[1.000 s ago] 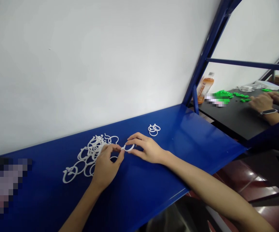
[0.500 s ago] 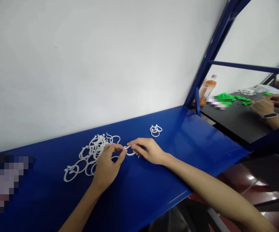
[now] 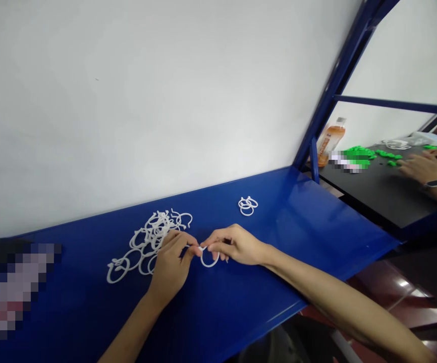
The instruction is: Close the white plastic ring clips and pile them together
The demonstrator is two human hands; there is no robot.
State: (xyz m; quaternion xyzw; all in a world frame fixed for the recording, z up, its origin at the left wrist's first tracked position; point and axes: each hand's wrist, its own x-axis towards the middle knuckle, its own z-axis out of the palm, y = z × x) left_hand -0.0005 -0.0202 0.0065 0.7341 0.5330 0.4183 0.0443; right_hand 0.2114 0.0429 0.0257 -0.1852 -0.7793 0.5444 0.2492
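My left hand [image 3: 171, 267] and my right hand [image 3: 235, 244] meet over a blue shelf [image 3: 286, 222], both pinching one white plastic ring [image 3: 209, 258] at its top where the ends join. The ring hangs below my fingertips, just above the shelf. A tangled pile of white rings [image 3: 146, 239] lies directly left of my left hand. A small cluster of two or three joined white rings [image 3: 248, 204] lies farther back, to the right of my hands.
A white wall rises behind the shelf. A blue frame post [image 3: 339, 80] stands at right. Beyond it is a black table [image 3: 370, 186] with green pieces [image 3: 358, 154], an orange bottle [image 3: 330, 141] and another person's hands [image 3: 423, 166].
The ring went from lying flat between my fingertips to hanging downward from a pinch at its top. My hands drew closer together and the view shifted slightly.
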